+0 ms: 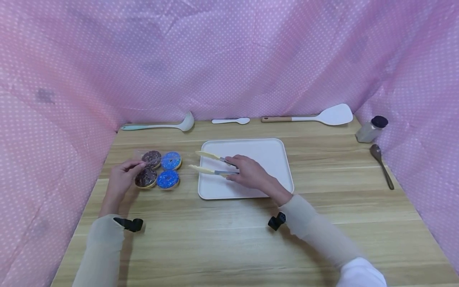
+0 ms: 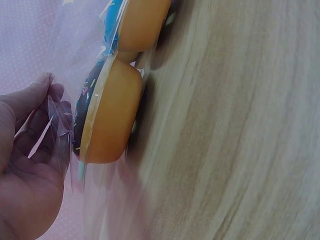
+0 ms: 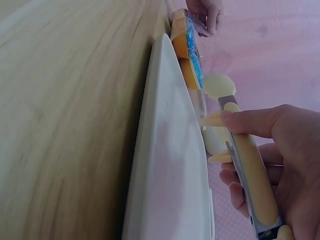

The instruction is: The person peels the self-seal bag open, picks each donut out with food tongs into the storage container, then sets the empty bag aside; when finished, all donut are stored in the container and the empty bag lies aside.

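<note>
**Likely light donuts (image 1: 168,179), slippery bag (image 2: 61,122)**

We see the donuts left of the tray (image 1: 258,147), the left hand (image 1: 121,177) pinching the bag, the right hand (image 1: 251,172) holding parted tongs (image 1: 204,170). We judge the donuts soft, best gripped around their sides.

With my tray (image 1: 247,189) as reference: left, four doughnuts (image 1: 168,179) in a plastic bag (image 1: 161,158); behind, left to right, ladle (image 1: 157,126), spoon (image 1: 231,120), turner (image 1: 310,118); far right, jar (image 1: 369,130) and second spoon (image 1: 381,165); above its left part, my tongs (image 1: 207,170).
</note>
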Action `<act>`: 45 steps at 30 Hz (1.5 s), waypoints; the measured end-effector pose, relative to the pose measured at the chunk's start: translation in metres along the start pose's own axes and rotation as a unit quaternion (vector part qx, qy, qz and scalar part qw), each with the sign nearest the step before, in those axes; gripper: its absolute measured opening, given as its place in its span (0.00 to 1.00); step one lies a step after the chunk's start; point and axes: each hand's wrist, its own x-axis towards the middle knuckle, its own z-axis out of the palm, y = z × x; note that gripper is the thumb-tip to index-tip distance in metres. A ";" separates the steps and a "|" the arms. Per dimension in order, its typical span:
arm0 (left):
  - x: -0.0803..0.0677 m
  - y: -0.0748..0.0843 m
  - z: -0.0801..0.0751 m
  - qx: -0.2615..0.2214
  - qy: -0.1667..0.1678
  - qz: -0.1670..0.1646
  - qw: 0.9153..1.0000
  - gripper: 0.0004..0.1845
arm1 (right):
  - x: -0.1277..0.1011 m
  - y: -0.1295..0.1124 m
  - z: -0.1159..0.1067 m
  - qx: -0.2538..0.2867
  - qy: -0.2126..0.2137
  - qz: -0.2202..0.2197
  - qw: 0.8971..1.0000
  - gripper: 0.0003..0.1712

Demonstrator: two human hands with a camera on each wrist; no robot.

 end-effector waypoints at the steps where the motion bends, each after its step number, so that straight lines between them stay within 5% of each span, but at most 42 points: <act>1: 0.000 0.000 0.000 -0.004 0.001 0.001 1.000 0.20 | 0.002 -0.002 0.001 0.002 -0.003 -0.002 1.000 0.36; 15: 0.001 -0.002 0.001 -0.006 0.004 0.005 1.000 0.20 | 0.020 -0.018 0.010 -0.013 -0.051 -0.011 0.999 0.34; 45: 0.000 0.003 0.001 0.010 0.008 -0.001 1.000 0.22 | 0.041 -0.037 0.030 -0.065 -0.031 0.002 0.997 0.33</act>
